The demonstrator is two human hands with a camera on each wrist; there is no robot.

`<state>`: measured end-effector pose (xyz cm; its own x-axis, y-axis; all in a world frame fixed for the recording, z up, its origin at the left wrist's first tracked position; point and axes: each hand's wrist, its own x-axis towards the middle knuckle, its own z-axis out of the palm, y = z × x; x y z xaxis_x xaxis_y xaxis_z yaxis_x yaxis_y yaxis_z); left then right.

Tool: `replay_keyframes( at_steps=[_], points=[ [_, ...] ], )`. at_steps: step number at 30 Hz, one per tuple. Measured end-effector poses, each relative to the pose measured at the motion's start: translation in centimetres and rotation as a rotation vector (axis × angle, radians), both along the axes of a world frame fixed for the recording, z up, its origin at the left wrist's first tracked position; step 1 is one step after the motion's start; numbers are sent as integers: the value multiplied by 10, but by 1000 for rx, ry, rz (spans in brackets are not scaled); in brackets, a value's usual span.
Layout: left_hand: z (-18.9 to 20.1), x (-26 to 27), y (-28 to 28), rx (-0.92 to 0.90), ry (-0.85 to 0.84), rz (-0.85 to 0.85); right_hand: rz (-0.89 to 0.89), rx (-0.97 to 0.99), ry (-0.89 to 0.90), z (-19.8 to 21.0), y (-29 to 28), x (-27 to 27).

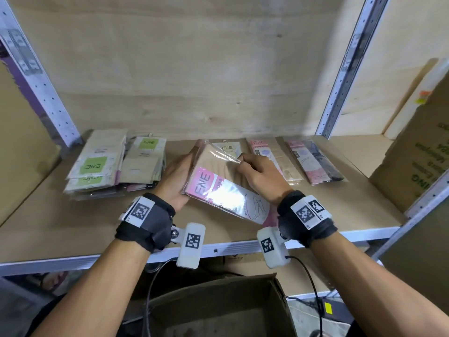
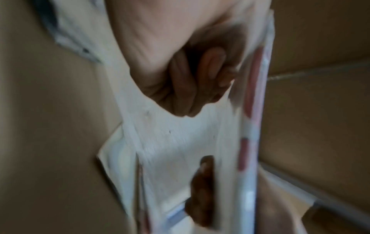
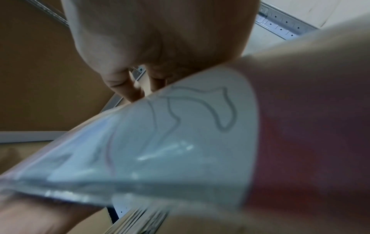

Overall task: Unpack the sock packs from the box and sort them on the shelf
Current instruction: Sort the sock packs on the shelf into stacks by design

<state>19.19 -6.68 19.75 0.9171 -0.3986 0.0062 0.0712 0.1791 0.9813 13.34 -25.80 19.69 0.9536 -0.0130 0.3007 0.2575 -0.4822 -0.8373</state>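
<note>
A stack of sock packs (image 1: 213, 190) with a pink ENE label hangs tilted above the middle of the shelf (image 1: 73, 229). My left hand (image 1: 178, 172) grips its left edge, fingers curled behind it. In the left wrist view those fingers (image 2: 186, 82) press the packs' pale back (image 2: 180, 142). My right hand (image 1: 256, 172) rests on top, and its curled fingertips pinch the clear wrapper of the top pack. The right wrist view shows the glossy wrapper (image 3: 170, 142) close up under that hand (image 3: 160, 39). The open cardboard box (image 1: 218, 310) stands below the shelf, its inside dark.
Green-label packs lie piled at the shelf's left (image 1: 97, 166). A beige pack (image 1: 227, 148) lies behind the held stack. Pink-label beige packs (image 1: 272, 161) and pink-label dark packs (image 1: 315, 164) lie to the right. A large carton (image 1: 418, 154) stands far right, and metal uprights (image 1: 340, 81) flank the bay.
</note>
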Motion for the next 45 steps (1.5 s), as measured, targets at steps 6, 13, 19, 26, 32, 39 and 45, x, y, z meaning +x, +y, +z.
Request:
replay_keyframes(
  at_steps=[6,13,19,26,32,39,45],
  points=[
    [-2,6,2,135,-11,192,-64,-108,-31,1,-10,1],
    [2,2,1,-154,88,100,-27,-38,16,-3,-3,4],
    [9,1,0,-310,181,64,48,166,70,-5,8,5],
    [0,15,17,-158,180,151,-31,133,131,-2,-2,6],
    [-9,9,5,94,102,106,-141,426,147,9,-3,6],
    [-25,-4,-23,415,-171,293,-193,583,199,-1,6,13],
    [-26,3,-31,594,-391,501,-316,-101,170,-16,21,7]
  ],
)
